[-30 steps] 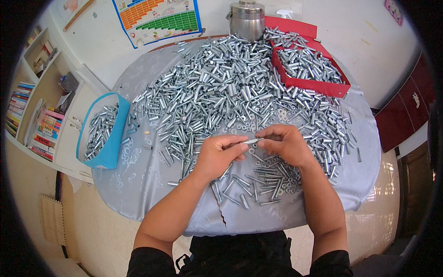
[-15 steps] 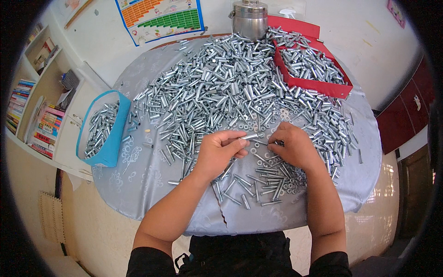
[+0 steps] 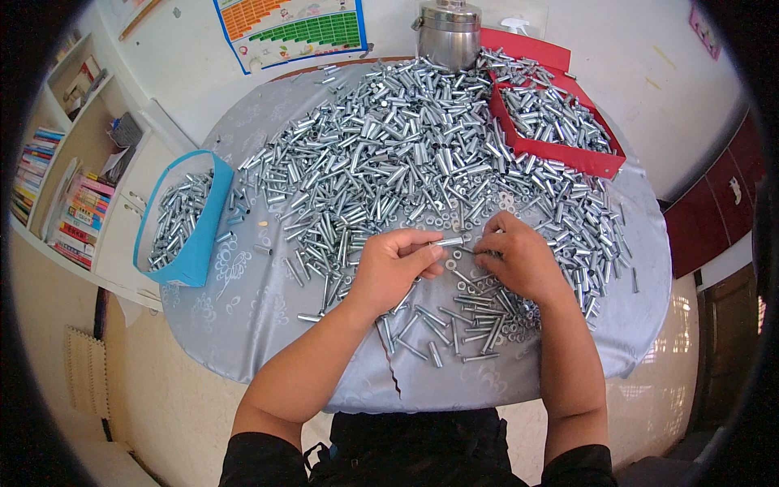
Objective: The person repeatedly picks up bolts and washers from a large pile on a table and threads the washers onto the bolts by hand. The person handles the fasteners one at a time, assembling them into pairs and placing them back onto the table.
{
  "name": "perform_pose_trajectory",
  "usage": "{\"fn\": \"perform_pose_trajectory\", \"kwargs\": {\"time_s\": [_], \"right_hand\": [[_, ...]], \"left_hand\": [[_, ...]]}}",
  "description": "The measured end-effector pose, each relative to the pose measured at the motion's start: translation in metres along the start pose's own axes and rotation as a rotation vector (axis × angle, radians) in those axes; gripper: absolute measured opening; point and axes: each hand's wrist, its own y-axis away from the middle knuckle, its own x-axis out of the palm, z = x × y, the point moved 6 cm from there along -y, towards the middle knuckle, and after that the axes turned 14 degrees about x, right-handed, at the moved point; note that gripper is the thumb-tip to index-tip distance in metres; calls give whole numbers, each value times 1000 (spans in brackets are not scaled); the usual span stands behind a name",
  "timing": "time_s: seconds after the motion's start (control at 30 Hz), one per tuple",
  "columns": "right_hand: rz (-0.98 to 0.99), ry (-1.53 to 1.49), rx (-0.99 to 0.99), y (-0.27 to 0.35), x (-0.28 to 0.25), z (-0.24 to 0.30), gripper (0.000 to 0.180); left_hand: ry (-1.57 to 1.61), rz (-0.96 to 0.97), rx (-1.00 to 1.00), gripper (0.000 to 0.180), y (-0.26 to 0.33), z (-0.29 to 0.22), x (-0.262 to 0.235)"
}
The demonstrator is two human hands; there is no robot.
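Note:
My left hand pinches a silvery metal sleeve anchor between thumb and fingertips, its flared end pointing right. Close to that end is my right hand, its thumb and fingers closed together over the table; whatever lies between them is too small or hidden to make out. Under and in front of the hands are loose long bolts, with small washers and nuts beside them. Beyond the hands spreads a large heap of metal sleeves and bolts.
A blue fabric bin holding sleeves stands on the left side of the grey-clothed round table. At the back right is a red box full of metal parts. A steel pot stands behind the heap; a bookshelf is at far left.
The view has shifted slightly. The anchor in my left hand has come a little nearer to my right fingertips; both hands keep about the same grip.

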Motion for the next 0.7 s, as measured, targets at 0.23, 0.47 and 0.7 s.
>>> {"fn": "perform_pose_trajectory", "kwargs": {"time_s": [0.23,0.47,0.7], "right_hand": [[-67,-23,-39,-4,0,-7,12],[55,32,15,0,1,-1,10],[10,-166,32,-4,1,-6,14]], "left_hand": [[8,-5,17,24,-1,0,0],[5,-6,12,24,0,-3,1],[-12,-12,5,23,0,-3,2]]}}
